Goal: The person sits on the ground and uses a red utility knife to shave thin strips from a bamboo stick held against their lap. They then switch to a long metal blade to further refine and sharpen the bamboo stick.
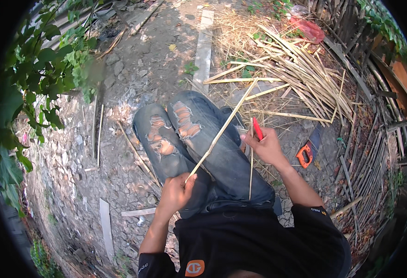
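My left hand [175, 193] is closed round the lower end of a long pale bamboo strip [222, 130]. The strip slants up and away to the right across my jeans, its far end close to the pile of strips [301, 69]. In my closed right hand [269, 144] is a slim red object [257, 128], perhaps a knife handle; its kind is not plain. A thinner strip [251, 173] runs nearly straight toward my lap past the right thumb, apparently pinched there. The two strips do not touch in this view.
A handsaw [309, 147] with an orange handle lies on the ground right of my right hand. A grey board [203, 51] lies ahead, with a red mesh bag [309, 28] at the far right. Leaves [41, 69] hang at the left; a stick fence [375, 171] borders the right.
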Action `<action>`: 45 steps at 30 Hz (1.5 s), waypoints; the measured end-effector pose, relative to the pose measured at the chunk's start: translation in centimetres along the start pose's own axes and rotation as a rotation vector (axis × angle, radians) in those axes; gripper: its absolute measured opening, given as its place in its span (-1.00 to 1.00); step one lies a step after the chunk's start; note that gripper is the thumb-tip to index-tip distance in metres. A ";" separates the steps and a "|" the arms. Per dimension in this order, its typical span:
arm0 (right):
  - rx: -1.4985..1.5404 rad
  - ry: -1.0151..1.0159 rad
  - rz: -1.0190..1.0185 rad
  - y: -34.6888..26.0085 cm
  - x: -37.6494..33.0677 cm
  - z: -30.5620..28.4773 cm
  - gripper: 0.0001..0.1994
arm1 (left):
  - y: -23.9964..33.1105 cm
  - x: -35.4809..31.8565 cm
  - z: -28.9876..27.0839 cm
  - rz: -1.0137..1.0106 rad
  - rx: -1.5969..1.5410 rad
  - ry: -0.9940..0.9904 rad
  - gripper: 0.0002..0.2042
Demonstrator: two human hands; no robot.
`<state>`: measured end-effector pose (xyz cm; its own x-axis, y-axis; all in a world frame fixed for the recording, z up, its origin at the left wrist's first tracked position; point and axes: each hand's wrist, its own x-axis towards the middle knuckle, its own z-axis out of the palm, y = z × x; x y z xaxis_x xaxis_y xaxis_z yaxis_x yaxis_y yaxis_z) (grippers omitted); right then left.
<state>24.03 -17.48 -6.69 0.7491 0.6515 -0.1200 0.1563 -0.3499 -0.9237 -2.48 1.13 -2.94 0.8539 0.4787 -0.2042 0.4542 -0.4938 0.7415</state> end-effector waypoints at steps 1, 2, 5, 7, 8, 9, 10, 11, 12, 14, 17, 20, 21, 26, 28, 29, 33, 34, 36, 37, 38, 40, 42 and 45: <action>0.001 0.138 -0.001 0.9 1.4 -1.8 -0.61 | 0.0 0.0 -0.1 0.004 -0.014 0.001 -0.62; -0.059 0.321 0.004 0.3 2.4 -3.7 -0.61 | -0.2 0.0 0.0 0.007 -0.031 0.002 -0.62; -0.317 0.933 -0.317 -0.5 5.0 -7.3 -0.41 | -0.3 0.1 0.2 0.033 -0.055 0.004 -0.62; -0.367 0.919 -0.136 -1.8 4.3 -7.4 -0.30 | -0.6 0.3 0.5 0.048 -0.066 0.017 -0.64; -0.390 0.907 -0.043 -2.5 3.5 -7.1 -0.25 | -0.7 0.3 0.7 0.053 -0.071 0.028 -0.66; -0.439 0.844 -0.122 -3.3 2.2 -5.8 -0.32 | -0.6 0.5 0.9 0.066 -0.075 0.035 -0.66; -0.412 0.660 -0.115 -3.7 1.0 -4.5 -0.39 | -0.5 0.7 1.0 0.064 -0.068 0.036 -0.65; -0.377 0.475 -0.107 -3.9 0.0 -3.0 -0.45 | -0.5 0.8 1.2 0.060 -0.055 0.038 -0.64; -0.405 0.269 -0.105 -4.1 -0.9 -1.5 -0.49 | -0.4 0.9 1.2 0.056 -0.044 0.036 -0.64; -0.476 -0.002 -0.109 -3.7 -2.0 1.3 -0.50 | -0.2 1.2 1.1 0.035 -0.046 0.010 -0.63; -0.536 -0.122 -0.098 -3.4 -2.2 3.3 -0.47 | 0.5 1.4 0.7 -0.015 -0.030 -0.031 -0.68; -0.533 -0.145 -0.093 -3.5 -1.9 3.7 -0.45 | 1.0 1.5 0.5 -0.020 -0.026 -0.029 -0.72; -0.534 -0.136 -0.107 -3.2 -1.8 3.9 -0.46 | 1.0 1.4 0.6 -0.015 -0.029 -0.023 -0.72; -0.564 -0.043 -0.141 -2.2 -0.4 4.0 -0.45 | 1.1 0.8 0.5 -0.023 0.010 0.005 -0.72; -0.523 0.082 -0.039 -0.6 2.8 1.5 -0.40 | 0.9 -0.1 -0.3 -0.027 0.051 -0.031 -0.71; -0.470 0.167 0.064 1.4 5.0 -1.0 -0.37 | 0.1 -1.1 -1.1 0.007 0.074 -0.062 -0.71; -0.355 0.334 0.071 5.5 8.0 -6.9 -0.30 | -1.3 -3.9 -2.9 -0.061 0.151 -0.089 -0.70; -0.321 0.326 0.046 4.7 6.8 -6.8 -0.29 | -1.3 -4.0 -2.6 -0.086 0.142 -0.096 -0.70; -0.361 0.202 -0.052 2.8 4.4 -4.3 -0.34 | -0.7 -2.9 -2.1 -0.122 0.132 -0.105 -0.70; -0.447 0.108 -0.102 1.4 2.9 -2.9 -0.36 | -0.1 -2.7 -1.8 -0.106 0.101 -0.070 -0.70; -0.399 -0.022 -0.086 -0.3 1.4 -1.6 -0.38 | -0.2 -2.2 -1.5 -0.063 0.090 -0.038 -0.71; -0.416 -0.148 -0.118 -1.9 -1.2 0.6 -0.41 | -0.6 -0.9 -0.5 0.046 0.060 -0.006 -0.72; -0.504 -0.188 -0.199 -2.5 -1.7 2.2 -0.42 | -0.2 -0.3 -0.1 0.084 0.073 0.029 -0.73; -0.609 -0.272 -0.146 -3.5 -1.4 3.4 -0.37 | 0.5 0.0 0.4 0.065 0.135 0.049 -0.74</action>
<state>20.22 -14.91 -4.55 0.5166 0.8390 -0.1709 0.6377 -0.5102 -0.5771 -2.13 0.63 -2.81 0.8706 0.4758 -0.1253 0.4316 -0.6163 0.6587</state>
